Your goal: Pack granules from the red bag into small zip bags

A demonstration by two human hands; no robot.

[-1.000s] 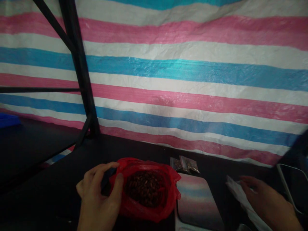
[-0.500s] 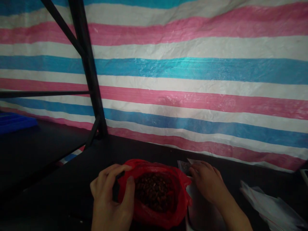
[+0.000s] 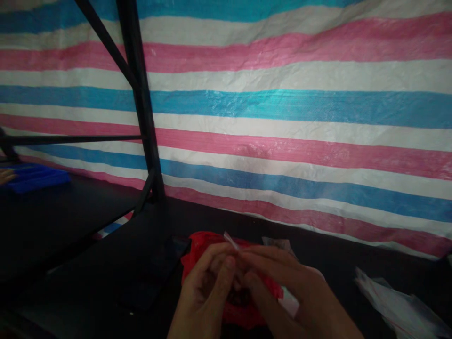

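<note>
My left hand (image 3: 210, 282) and my right hand (image 3: 278, 282) meet over an open red plastic bag (image 3: 201, 240). Their fingers are closed together on a small clear plastic bag (image 3: 231, 241), whose edge pokes up between them; most of it is hidden. Inside the red bag are small dark brown pieces (image 3: 237, 298), mostly covered by my hands. Another clear bag (image 3: 277, 244) lies just behind my right hand. A pale flat thing (image 3: 290, 301) shows in part under my right wrist.
Clear zip bags (image 3: 399, 301) lie in a pile on the black table (image 3: 212, 214) at right. A dark flat object (image 3: 176, 245) lies left of the red bag. Black frame bars (image 3: 141, 103) rise at left. Beyond them, another person's hand (image 3: 6, 176) touches a blue tray (image 3: 42, 179).
My right hand has moved left from the clear bags, bringing one over the red bag. My left hand has let go of the red bag's rim and met it. Another person's hand has appeared far left.
</note>
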